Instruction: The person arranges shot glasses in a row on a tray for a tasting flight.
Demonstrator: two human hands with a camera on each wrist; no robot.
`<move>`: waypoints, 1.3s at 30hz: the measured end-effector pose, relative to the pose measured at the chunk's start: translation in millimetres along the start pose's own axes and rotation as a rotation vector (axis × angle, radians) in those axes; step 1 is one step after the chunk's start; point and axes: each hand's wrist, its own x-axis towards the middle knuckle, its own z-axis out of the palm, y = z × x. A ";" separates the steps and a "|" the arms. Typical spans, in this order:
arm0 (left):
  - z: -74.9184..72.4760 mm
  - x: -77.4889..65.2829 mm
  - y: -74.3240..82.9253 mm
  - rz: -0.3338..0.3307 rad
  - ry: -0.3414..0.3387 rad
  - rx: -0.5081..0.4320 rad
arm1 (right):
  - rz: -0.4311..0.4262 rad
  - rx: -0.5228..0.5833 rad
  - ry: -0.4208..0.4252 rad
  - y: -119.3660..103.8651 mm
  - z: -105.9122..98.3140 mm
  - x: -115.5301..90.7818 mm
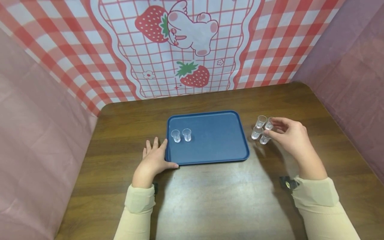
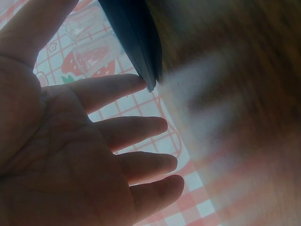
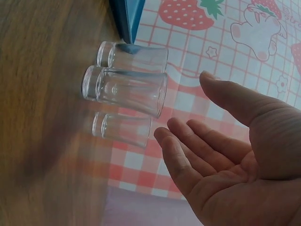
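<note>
A blue tray (image 1: 210, 140) lies on the table with two small clear shot glasses (image 1: 176, 136) (image 1: 187, 135) upright on its left part. My left hand (image 1: 153, 160) is at the tray's near left corner, fingers spread, index fingertip touching the rim; the left wrist view shows the palm (image 2: 61, 141). Right of the tray, several more shot glasses (image 1: 257, 133) stand in a close cluster. Over them reaches my right hand (image 1: 289, 135). In the right wrist view its thumb (image 3: 230, 94) and fingers (image 3: 174, 155) are apart beside the glasses (image 3: 124, 89), holding nothing.
The brown wooden table (image 1: 210, 203) meets a red-and-white checked cloth (image 1: 186, 50) with strawberries at the back. Pink cloth (image 1: 39, 133) hangs at the left, and purplish cloth (image 1: 348, 83) at the right. Dark wrist devices (image 1: 288, 184) sit at the sleeves.
</note>
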 end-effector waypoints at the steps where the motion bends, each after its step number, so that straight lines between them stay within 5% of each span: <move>1: 0.0 0.0 -0.1 0.000 0.000 0.000 | 0.004 -0.005 -0.004 0.2 -0.3 -0.2; 14: 0.4 -0.2 -0.6 0.001 0.001 -0.006 | 0.013 -0.115 -0.042 5.0 0.3 -0.3; 39: 0.4 0.4 -0.9 0.000 -0.001 -0.008 | 0.027 -0.113 -0.146 17.7 9.0 0.3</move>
